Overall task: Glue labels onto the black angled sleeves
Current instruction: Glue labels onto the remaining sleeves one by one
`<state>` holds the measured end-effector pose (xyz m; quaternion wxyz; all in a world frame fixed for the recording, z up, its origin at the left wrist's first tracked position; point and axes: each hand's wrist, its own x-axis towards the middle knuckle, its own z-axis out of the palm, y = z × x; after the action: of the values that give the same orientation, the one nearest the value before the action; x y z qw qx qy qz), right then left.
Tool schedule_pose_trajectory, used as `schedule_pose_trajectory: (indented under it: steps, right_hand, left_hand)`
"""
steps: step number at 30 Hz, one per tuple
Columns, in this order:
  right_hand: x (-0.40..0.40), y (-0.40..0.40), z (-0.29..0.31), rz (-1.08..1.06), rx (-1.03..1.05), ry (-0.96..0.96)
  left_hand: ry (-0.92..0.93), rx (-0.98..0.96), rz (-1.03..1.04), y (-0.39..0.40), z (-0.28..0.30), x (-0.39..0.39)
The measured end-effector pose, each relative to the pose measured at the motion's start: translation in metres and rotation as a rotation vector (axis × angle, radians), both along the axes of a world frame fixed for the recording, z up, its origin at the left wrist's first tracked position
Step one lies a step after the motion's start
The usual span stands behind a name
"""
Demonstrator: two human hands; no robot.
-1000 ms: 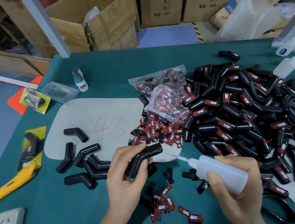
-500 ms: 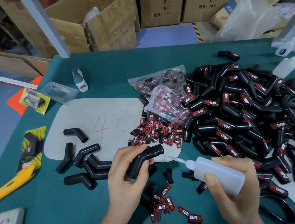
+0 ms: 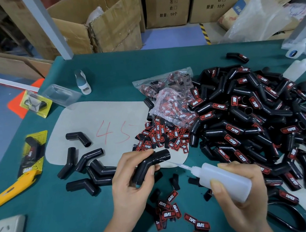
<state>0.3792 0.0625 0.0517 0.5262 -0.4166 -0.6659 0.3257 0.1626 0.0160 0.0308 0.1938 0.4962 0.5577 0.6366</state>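
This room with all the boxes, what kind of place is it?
Probably a small factory or packing workshop. Stacked brown cardboard cartons line the back, a big heap of labelled black angled rubber sleeves covers the green table, beside loose red-and-black labels.

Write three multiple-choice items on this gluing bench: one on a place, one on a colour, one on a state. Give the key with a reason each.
1. Where does the big heap of labelled black sleeves lie? A left B right C centre front
2. What colour is the utility knife? A yellow B red C white
3. What grips the translucent plastic glue bottle? A left hand B right hand C neither

Key: B, the heap fills the table's right side; A, its body is yellow; B, the right hand wraps the bottle while the left hand holds a bare black angled sleeve.
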Motion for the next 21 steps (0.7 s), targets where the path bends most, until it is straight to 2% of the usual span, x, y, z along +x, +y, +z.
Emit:
schedule_pose_trajectory:
  steps: [21]
  right_hand:
    - [0.0009,0.0021,0.0052,-0.012,0.01,-0.014]
  left_hand:
    - [0.009,-0.001,0.022,0.0004,0.0022,-0.0018]
